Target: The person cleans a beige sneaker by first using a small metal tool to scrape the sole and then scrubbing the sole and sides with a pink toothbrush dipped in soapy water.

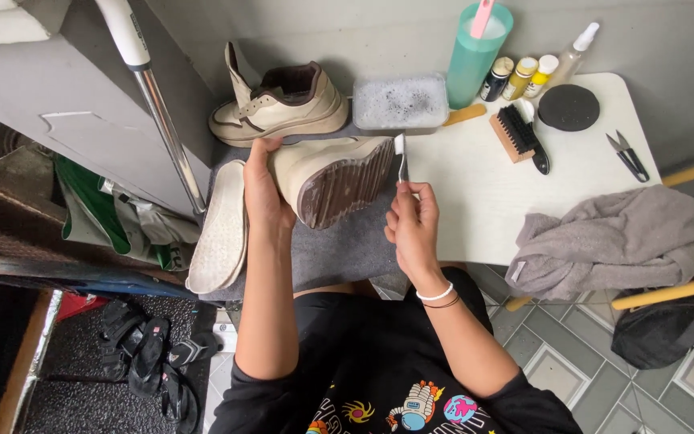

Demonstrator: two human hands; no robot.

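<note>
Left hand: your left hand (263,193) is gripping the cream shoe (332,177) on its side, so the brown sole is facing you.
Right hand: your right hand (413,229) is pinching a small brush (401,154), its bristles touching the sole's edge.
Shoe's place: it is lying on the grey mat (347,245), in front of its mate (279,104).
Insole: the insole (218,229) is resting beside the shoe.
Containers: a foamy tub (399,102), a tall teal bottle (475,56) and three small bottles (521,76) are standing along the table's back edge.
</note>
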